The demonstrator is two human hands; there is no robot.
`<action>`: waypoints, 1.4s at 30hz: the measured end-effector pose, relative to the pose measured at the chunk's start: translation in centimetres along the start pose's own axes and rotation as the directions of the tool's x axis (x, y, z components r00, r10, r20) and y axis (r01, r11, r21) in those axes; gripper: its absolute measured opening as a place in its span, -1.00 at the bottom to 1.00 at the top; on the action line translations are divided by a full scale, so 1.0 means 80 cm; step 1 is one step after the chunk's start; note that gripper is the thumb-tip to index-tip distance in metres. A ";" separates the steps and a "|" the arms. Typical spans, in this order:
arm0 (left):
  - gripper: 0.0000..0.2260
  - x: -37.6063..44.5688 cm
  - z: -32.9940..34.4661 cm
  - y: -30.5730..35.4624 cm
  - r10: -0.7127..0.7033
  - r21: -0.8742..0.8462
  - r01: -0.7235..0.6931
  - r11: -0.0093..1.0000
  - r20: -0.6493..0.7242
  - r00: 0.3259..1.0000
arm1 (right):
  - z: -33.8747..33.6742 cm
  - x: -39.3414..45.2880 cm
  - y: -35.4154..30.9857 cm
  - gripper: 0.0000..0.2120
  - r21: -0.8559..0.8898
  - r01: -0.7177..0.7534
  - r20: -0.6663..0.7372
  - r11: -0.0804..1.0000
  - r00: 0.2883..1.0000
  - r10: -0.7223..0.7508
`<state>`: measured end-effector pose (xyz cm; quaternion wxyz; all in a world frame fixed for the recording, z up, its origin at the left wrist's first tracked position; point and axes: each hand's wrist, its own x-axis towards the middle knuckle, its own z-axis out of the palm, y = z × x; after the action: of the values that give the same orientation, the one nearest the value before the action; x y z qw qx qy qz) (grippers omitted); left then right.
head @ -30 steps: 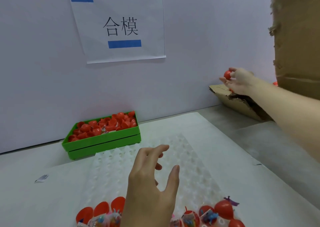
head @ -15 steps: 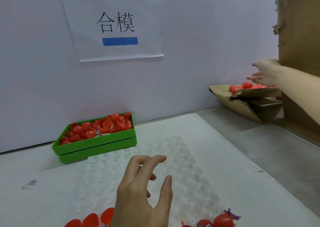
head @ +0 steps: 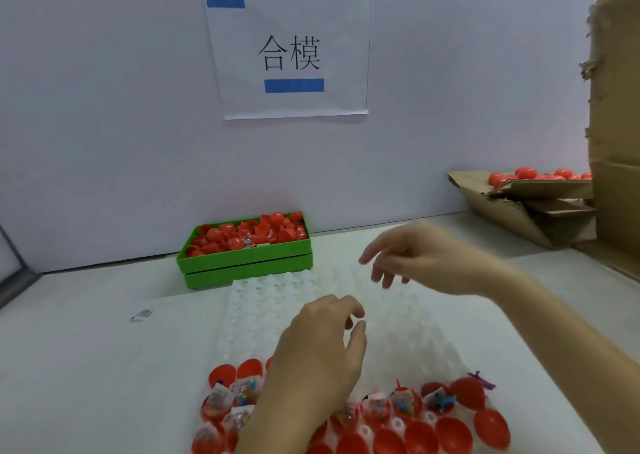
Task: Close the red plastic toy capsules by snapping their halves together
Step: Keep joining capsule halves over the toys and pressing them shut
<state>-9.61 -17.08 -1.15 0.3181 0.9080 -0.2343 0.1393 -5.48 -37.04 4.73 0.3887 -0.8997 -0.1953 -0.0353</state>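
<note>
Two bare hands are hovering over a white dimpled tray (head: 277, 301). Beyond the fingertips, a wall sheet (head: 291, 55) is reading "合模" between blue tape strips. Right of the right hand (head: 422, 259), a cardboard box (head: 519, 207) is holding closed red capsules (head: 526, 173). Past the left hand (head: 322, 346), a green bin (head: 242, 266) is holding red capsule halves (head: 249, 231). Below the left fingers, open toy-filled capsules (head: 401, 405) are sitting in the tray. Right fingers are spread, blurred, gripping nothing; left fingers are loosely curled, empty.
</note>
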 end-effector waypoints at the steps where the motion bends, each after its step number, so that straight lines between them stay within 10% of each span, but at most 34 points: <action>1: -0.84 0.000 -0.001 -0.001 -0.002 0.009 0.002 1.000 0.010 1.000 | 0.018 -0.005 -0.004 -0.74 -0.062 -0.002 0.110 0.998 0.994 0.009; 18: -0.79 0.016 -0.040 -0.076 -0.465 -0.177 0.431 0.885 -0.298 0.834 | 0.106 -0.016 -0.010 -0.83 -0.216 0.077 0.093 0.973 0.994 -0.058; 30: -0.85 0.013 -0.040 -0.076 -0.457 -0.101 0.450 0.887 -0.320 0.830 | 0.146 0.059 -0.070 -0.89 -0.334 0.157 0.403 0.930 0.915 -0.009; 35: -0.85 0.014 -0.041 -0.075 -0.447 -0.099 0.440 0.893 -0.328 0.832 | 0.157 0.062 -0.062 -0.55 -0.335 0.188 0.370 0.923 0.928 -0.055; 42: -0.77 0.018 -0.052 -0.063 -0.364 -0.281 0.264 0.923 -0.414 0.834 | 0.117 0.060 -0.064 -0.83 -0.346 0.133 0.232 0.929 0.971 -0.053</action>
<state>-6.27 -11.44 0.01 0.4780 0.8359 -0.0129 0.2695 -3.83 -25.60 2.78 0.1917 -0.9436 -0.2697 0.0105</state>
